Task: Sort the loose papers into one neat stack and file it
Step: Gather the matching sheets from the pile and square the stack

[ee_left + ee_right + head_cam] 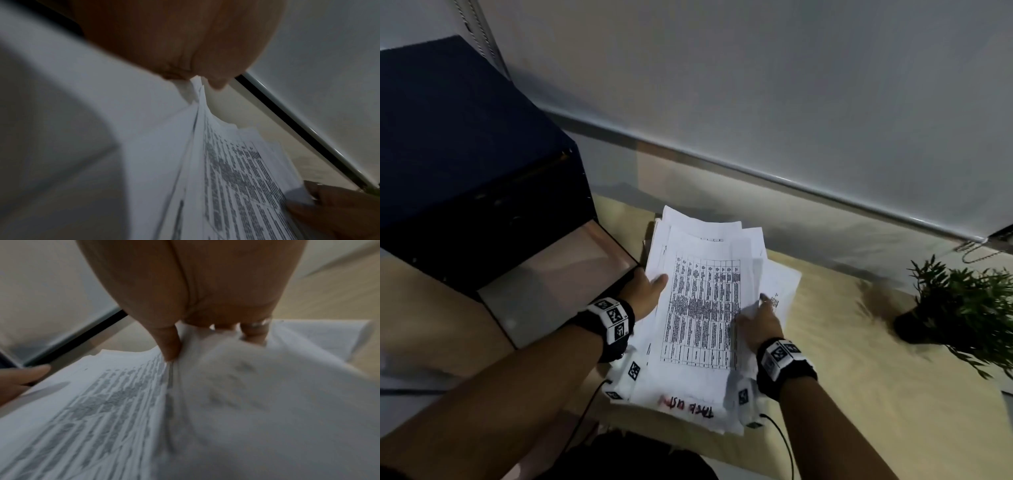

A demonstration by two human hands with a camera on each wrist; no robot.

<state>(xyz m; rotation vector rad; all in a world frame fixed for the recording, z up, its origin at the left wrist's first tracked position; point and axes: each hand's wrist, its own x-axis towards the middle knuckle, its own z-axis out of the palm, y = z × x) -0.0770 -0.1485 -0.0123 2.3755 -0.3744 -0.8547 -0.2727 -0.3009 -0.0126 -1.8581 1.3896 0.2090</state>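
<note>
An uneven stack of white papers [702,308], with a printed table on the top sheet, sits at the middle of the pale wooden desk [859,377]. My left hand [654,286] grips its left edge, thumb on top and fingers hidden underneath. My right hand [760,308] grips the right edge the same way. The left wrist view shows my left hand [197,82] pinching the sheet edges. In the right wrist view my thumb [170,345] presses the top page while ringed fingers [255,331] curl beneath. More sheets [685,407] with red writing lie under the stack's near end.
A dark blue cabinet [465,154] stands at the left, an open drawer [558,284] at its base beside my left hand. A small potted plant [962,308] is on the desk at the right. A grey wall panel [756,102] runs behind the desk.
</note>
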